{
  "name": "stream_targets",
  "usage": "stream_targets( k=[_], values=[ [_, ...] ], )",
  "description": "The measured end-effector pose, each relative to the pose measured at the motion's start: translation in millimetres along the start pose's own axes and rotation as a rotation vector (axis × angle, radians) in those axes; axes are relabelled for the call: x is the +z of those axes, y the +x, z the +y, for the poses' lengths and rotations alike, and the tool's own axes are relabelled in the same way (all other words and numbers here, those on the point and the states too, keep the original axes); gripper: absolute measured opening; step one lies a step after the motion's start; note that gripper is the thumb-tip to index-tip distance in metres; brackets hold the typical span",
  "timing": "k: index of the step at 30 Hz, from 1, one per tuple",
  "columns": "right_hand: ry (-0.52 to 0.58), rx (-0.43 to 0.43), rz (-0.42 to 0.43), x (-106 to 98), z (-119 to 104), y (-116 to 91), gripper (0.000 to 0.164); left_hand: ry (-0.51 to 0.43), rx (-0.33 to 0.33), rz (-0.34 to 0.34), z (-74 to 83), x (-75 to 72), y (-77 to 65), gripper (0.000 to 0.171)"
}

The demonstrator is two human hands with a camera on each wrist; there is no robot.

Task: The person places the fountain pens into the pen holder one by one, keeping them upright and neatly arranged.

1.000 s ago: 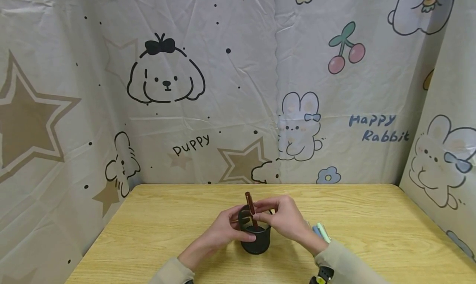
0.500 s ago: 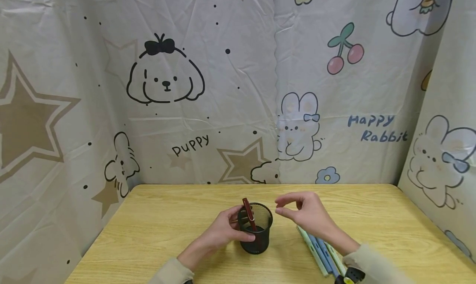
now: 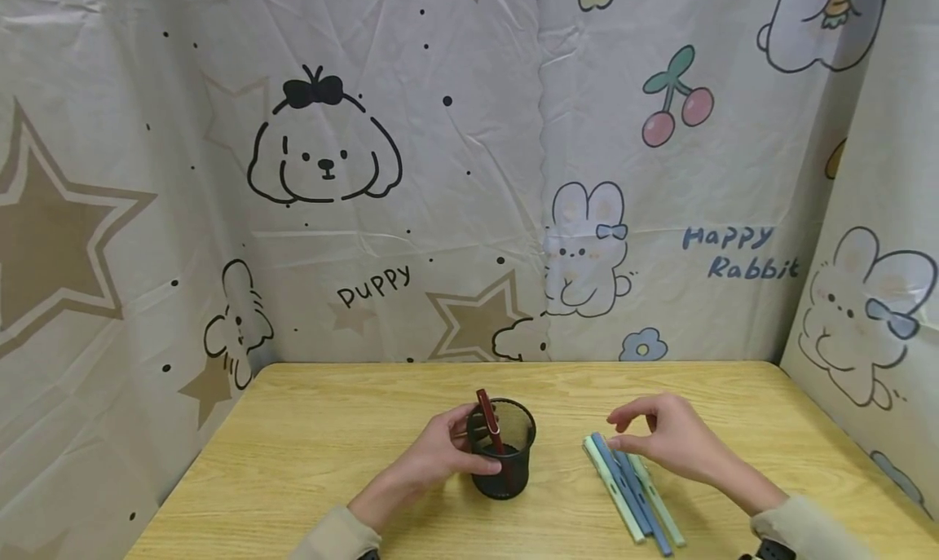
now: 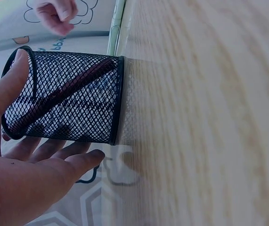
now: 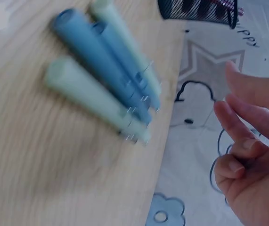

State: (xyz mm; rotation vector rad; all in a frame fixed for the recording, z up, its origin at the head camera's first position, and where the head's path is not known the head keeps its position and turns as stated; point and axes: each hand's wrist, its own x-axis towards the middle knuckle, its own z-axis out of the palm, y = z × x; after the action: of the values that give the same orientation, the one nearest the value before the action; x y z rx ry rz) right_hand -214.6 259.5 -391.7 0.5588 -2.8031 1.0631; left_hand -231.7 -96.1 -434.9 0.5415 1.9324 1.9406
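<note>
My left hand [image 3: 443, 454] grips a black mesh pen holder [image 3: 515, 472] standing upright on the table, thumb at its near side and fingers round the far side. Inside leans a dark red pen [image 3: 487, 412], its upper end above the rim; the left wrist view shows the pen [image 4: 63, 92] slanting through the mesh. My right hand [image 3: 678, 439] holds nothing, thumb and forefinger apart, just above the upper ends of several pens. These are a light green pen [image 3: 614, 490], blue pens [image 3: 635, 493] and another light green pen [image 3: 662, 504], lying side by side.
The wooden table [image 3: 308, 462] ends at a back edge against a printed cloth curtain [image 3: 469, 177]. More curtain hangs at the left and right sides. The loose pens lie to the right of the pen holder.
My right hand has let go of the dark red pen, which now leans in the pen holder, and has moved right to the loose pens. My left hand stays on the pen holder.
</note>
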Motion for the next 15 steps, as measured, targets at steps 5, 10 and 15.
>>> stream_targets(
  k=[5, 10, 15],
  values=[
    [0.000, -0.022, -0.081, -5, 15, -10, 0.028, 0.004, 0.001, 0.002, 0.8, -0.1, -0.5, 0.086],
    [-0.005, -0.026, -0.132, -8, 28, -19, 0.031, 0.009, 0.002, 0.000, 0.8, -0.1, -0.4, 0.084],
    [-0.036, -0.002, -0.187, -13, 39, -26, 0.036, 0.014, 0.003, 0.003, 0.9, -0.3, -1.1, 0.082]
  ],
)
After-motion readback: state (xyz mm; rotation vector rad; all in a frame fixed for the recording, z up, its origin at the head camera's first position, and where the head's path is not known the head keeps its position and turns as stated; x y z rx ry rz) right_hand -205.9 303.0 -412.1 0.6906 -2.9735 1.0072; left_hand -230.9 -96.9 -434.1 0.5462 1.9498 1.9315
